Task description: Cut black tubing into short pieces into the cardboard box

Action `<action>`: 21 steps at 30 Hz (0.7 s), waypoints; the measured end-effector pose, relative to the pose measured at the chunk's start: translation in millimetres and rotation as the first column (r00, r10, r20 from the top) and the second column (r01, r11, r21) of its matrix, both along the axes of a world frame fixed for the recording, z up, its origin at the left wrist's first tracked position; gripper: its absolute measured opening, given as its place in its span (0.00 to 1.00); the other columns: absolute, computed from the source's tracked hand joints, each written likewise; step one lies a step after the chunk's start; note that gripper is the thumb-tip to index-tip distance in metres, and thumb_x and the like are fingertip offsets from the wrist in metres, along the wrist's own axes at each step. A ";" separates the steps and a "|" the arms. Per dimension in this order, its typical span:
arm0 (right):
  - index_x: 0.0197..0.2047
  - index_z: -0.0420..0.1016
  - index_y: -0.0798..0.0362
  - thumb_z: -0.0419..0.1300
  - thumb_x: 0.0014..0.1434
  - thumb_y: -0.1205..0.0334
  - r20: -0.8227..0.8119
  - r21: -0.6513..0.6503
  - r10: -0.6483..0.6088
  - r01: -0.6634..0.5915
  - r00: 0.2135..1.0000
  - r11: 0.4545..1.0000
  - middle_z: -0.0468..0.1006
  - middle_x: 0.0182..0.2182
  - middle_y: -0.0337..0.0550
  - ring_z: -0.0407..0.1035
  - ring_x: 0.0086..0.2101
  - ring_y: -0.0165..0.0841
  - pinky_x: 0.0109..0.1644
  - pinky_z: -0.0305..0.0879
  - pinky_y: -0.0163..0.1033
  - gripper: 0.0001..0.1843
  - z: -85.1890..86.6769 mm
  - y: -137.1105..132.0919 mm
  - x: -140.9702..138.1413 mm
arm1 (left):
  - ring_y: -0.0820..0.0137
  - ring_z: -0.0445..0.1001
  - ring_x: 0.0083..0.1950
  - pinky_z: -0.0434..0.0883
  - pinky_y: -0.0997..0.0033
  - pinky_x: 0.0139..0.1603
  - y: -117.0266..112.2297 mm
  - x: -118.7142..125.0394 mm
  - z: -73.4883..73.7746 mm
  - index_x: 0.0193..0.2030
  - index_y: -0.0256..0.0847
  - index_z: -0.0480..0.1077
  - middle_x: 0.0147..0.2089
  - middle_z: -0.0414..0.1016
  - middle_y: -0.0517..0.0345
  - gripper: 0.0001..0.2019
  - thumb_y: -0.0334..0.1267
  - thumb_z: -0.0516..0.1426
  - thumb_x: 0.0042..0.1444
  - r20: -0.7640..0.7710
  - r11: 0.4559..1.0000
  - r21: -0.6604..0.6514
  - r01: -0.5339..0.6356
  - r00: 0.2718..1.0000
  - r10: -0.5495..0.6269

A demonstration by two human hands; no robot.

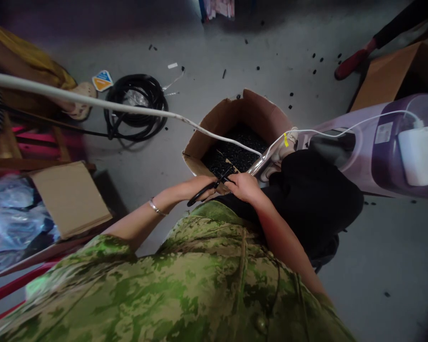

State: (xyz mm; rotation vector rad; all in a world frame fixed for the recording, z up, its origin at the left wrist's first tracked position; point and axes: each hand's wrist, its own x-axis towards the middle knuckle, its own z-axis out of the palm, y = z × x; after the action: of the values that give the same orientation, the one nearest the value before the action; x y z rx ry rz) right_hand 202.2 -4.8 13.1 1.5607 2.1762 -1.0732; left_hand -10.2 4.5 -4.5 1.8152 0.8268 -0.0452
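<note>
My left hand (pixel 204 184), with a silver bracelet at the wrist, is closed round what look like black-handled scissors (pixel 199 194). Their front end points toward my right hand (pixel 245 186). The fingers of that hand are pinched together close to the scissors; a small dark piece seems to be between them, too small to name. Both hands are above the near edge of an open cardboard box (pixel 214 124). Many small black pieces (pixel 242 142) lie inside the box.
A white cable (pixel 142 111) crosses above the box. A coiled black hose or cable (pixel 137 107) lies on the floor at left. A purple and white appliance or bin (pixel 365 142) stands at right. Another person's foot (pixel 82 100) is at left, and a red shoe (pixel 353 64) at upper right.
</note>
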 end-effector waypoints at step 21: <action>0.50 0.82 0.53 0.51 0.70 0.53 0.114 -0.025 0.140 -0.139 0.983 0.990 0.83 0.47 0.56 0.76 0.51 0.45 0.47 0.67 0.40 0.20 5.3 3.7 -4.9 | 0.63 0.76 0.38 0.72 0.69 0.41 -7.8 -2.2 -11.0 0.44 0.41 0.76 0.37 0.81 0.53 0.12 0.37 0.54 0.57 -0.073 0.998 0.066 0.018 0.997 -0.013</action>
State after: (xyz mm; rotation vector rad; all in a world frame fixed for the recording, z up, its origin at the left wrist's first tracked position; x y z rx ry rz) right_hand 197.3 -1.1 18.4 1.4029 2.1570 -0.9321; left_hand -12.4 -3.4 -15.5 1.8920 0.8738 -0.0949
